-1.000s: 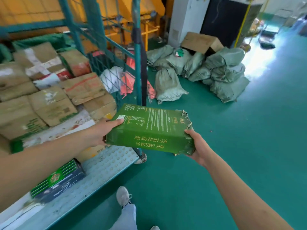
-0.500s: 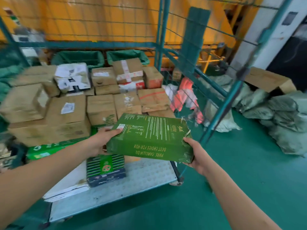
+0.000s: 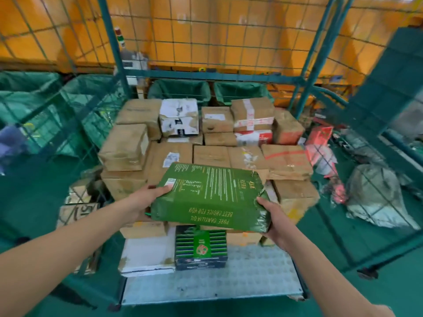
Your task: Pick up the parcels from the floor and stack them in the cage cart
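Note:
A flat green box printed with gold text hangs in the air over the front of the cage cart. My left hand grips its left end with the thumb on top. My right hand grips its right end from beneath and the side. Inside the cart, several brown cardboard parcels are stacked in rows toward the back mesh. A dark green-striped box and a white flat parcel lie on the cart floor just below the held box.
Teal mesh walls enclose the cart at back and sides; its right gate stands swung outward. Grey sacks and red packets lie on the green floor at right. Green bins stand behind the cart.
My view has swung left to face the cart's open front squarely. The green box, still held in both hands, now hangs over the cart's front parcels.

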### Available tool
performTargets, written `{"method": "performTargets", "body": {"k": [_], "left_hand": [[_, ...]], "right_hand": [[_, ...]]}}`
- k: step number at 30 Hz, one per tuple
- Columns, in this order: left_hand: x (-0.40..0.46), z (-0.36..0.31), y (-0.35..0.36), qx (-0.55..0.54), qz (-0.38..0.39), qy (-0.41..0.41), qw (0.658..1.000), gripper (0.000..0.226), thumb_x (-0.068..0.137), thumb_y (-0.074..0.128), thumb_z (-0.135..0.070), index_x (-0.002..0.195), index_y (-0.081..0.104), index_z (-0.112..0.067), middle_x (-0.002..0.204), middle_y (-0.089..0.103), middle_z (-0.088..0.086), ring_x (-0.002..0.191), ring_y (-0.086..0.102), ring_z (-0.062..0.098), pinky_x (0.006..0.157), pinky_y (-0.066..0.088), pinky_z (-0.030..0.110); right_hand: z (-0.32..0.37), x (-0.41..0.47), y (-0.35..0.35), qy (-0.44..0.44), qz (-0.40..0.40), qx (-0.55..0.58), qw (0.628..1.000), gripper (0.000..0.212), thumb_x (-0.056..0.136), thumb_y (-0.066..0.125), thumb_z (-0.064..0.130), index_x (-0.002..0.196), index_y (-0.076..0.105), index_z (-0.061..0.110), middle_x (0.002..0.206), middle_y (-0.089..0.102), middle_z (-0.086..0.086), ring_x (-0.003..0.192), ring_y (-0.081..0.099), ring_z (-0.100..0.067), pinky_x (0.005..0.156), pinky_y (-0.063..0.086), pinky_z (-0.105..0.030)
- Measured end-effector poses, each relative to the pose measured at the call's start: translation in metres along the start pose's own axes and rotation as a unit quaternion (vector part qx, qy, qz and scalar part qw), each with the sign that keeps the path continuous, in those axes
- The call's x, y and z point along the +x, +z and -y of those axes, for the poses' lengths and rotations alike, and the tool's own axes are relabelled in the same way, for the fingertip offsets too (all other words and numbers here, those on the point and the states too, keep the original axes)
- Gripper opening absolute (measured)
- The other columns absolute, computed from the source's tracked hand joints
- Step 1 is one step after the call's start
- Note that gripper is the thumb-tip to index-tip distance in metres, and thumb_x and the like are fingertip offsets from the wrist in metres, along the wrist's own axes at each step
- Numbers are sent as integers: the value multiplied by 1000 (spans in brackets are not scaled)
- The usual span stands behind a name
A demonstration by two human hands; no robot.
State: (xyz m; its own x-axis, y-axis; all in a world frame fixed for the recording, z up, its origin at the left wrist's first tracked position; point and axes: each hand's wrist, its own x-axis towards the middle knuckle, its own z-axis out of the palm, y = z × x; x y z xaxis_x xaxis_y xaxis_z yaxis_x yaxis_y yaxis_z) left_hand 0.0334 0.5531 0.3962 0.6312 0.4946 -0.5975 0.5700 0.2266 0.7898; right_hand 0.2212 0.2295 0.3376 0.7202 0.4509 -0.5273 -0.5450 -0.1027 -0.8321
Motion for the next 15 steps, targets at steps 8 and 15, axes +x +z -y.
{"method": "performTargets", "body": {"k": [8,15], "left_hand": [[37,-14,-36,-34,-22,-23,999,32,92,73,-42,108,56,-21,114,71,13,108,69,38,95,56,59],[92,-29,-52,-51,-18,-59,997,63,84,80,-52,132,52,-24,120,73,10,106,72,36,88,60,55]], "right_hand": [[26,54,52,16,21,-21,999,47,97,68,35,135,58,8,117,75,-16,107,73,-37,93,59,-51],[56,113,72,38,48,-46,997,41,99,65,35,129,60,7,106,78,-14,82,78,-26,60,60,-32]]}}
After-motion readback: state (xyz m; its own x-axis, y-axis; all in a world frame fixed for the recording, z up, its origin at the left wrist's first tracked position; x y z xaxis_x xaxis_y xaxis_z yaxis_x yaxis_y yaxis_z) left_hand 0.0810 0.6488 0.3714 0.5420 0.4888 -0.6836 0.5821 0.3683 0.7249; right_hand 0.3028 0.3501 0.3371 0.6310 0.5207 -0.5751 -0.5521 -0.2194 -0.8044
